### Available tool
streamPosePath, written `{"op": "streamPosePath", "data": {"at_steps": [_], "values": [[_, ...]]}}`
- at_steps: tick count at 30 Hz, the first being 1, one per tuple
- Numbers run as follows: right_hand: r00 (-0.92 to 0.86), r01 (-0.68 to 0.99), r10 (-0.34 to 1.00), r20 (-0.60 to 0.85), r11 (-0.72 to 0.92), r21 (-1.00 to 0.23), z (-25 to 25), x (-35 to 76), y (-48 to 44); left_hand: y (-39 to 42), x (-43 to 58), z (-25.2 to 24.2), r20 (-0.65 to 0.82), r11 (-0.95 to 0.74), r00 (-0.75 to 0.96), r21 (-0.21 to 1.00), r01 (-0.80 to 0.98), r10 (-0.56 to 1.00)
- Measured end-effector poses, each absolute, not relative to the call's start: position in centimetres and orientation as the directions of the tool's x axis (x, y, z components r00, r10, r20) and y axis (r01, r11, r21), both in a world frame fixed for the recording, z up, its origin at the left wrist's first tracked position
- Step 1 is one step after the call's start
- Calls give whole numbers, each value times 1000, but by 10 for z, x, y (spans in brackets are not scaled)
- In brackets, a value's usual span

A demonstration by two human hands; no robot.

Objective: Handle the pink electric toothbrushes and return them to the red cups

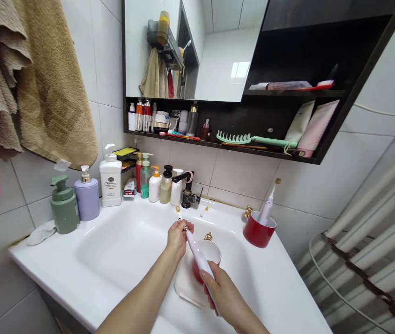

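Over the sink (120,241), my right hand (220,287) is wrapped round the pale pink handle of an electric toothbrush (196,248), which slants up to the left. My left hand (177,237) pinches the toothbrush head (178,211) near the handle's metal shaft. Fingers partly cover that joint, so I cannot tell whether head and handle are fully attached. Below the handle, a red cup (197,273) with a white inside and a gold crown-shaped knob stands in the basin. Beside and under it lies a white flat piece (190,297), partly hidden by my hands.
A black faucet (187,190) stands at the sink's back. Several pump bottles (111,181) line the left and back rim. Another red cup (260,232) at right holds a second electric toothbrush (267,206). Above are a mirrored cabinet (225,109) and, at left, hanging towels (58,83).
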State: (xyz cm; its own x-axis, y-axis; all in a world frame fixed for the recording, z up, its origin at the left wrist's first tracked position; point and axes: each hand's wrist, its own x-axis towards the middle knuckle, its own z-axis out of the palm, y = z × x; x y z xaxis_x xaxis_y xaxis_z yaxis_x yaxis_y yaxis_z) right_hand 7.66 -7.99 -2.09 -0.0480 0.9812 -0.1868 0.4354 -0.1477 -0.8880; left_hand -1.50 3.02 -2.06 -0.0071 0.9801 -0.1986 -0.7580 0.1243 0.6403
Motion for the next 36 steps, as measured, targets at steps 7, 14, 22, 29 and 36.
{"op": "streamPosePath", "data": {"at_steps": [7,14,22,29,36], "values": [[-63,431,982,-177,-134,-892,-23,77,-86,41,-25,-25,-216,134,-23,682,-719,976],[34,350,997,64,48,-936,-10,82,-88,51,15,-18,-238,264,119,910,-321,964],[118,391,979,164,106,-914,-16,83,-83,108,74,-15,-172,173,30,984,-31,985],[134,408,951,278,202,-890,-27,88,-76,127,99,-30,-20,21,-12,998,64,1000],[128,422,964,232,159,-893,-22,88,-78,133,75,-31,47,-46,-30,998,51,998]]}}
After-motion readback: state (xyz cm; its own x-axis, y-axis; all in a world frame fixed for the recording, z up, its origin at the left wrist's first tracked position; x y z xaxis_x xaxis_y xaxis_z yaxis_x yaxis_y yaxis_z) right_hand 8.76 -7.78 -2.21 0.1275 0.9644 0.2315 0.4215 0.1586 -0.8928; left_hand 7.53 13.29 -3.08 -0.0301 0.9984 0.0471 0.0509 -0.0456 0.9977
